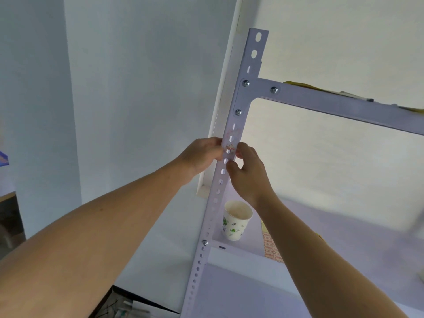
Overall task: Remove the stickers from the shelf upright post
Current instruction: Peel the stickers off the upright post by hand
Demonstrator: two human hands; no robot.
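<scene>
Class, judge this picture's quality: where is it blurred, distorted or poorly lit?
Head view: the wide lens tilts and slightly bows the post; the sticker is pale and too soft to read; lighting is flat, without hard shadows; the right edge smears.

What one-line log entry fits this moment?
stage: sticker on post | left hand: grips post beside sticker | right hand: pinches post at sticker | cup: upright on shelf

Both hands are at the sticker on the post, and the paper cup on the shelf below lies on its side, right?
Not quite: the head view shows the paper cup standing upright on the shelf. The rest holds: left hand and right hand are at the sticker on the post.
</scene>
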